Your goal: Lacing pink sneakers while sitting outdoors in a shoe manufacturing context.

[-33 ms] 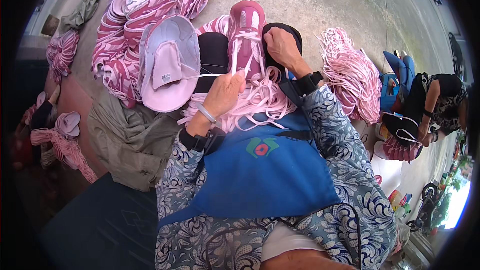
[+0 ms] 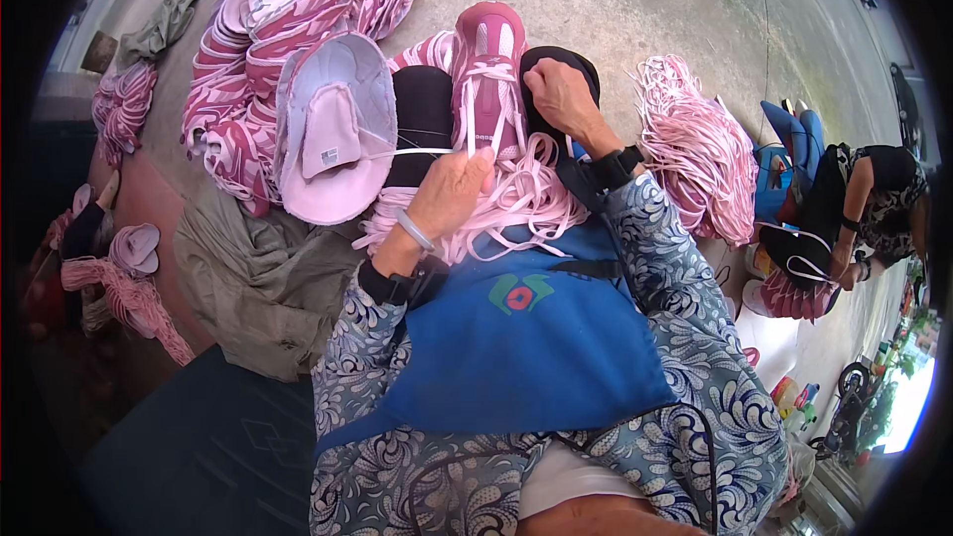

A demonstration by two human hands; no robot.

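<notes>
A dark pink shoe upper (image 2: pixel 488 89) lies toe away over my lap, white laces crossed through its upper eyelets. Just below it my left hand (image 2: pixel 449 197) is closed on a white shoelace (image 2: pixel 471 129) that runs down from the eyelets. A lace end (image 2: pixel 412 151) sticks out to the left from that hand. My right hand (image 2: pixel 566 97) is curled into a fist at the shoe upper's right edge, over a black pad (image 2: pixel 586 65); what its fingers hold is hidden. Loose pink-white laces (image 2: pixel 521 201) are heaped across my lap under the left hand.
Stacked pink shoe uppers (image 2: pixel 228 89) stand at the left, with a pale-lined upper (image 2: pixel 333 129) facing me. A big lace bundle (image 2: pixel 700 154) lies right. Grey-green cloth (image 2: pixel 263 288) drapes at lower left. A co-worker's arm (image 2: pixel 856 201) handles laces and uppers at far right.
My left hand has moved slightly down toward me and the lace beneath the shoe upper shows more. The right hand looks unmoved.
</notes>
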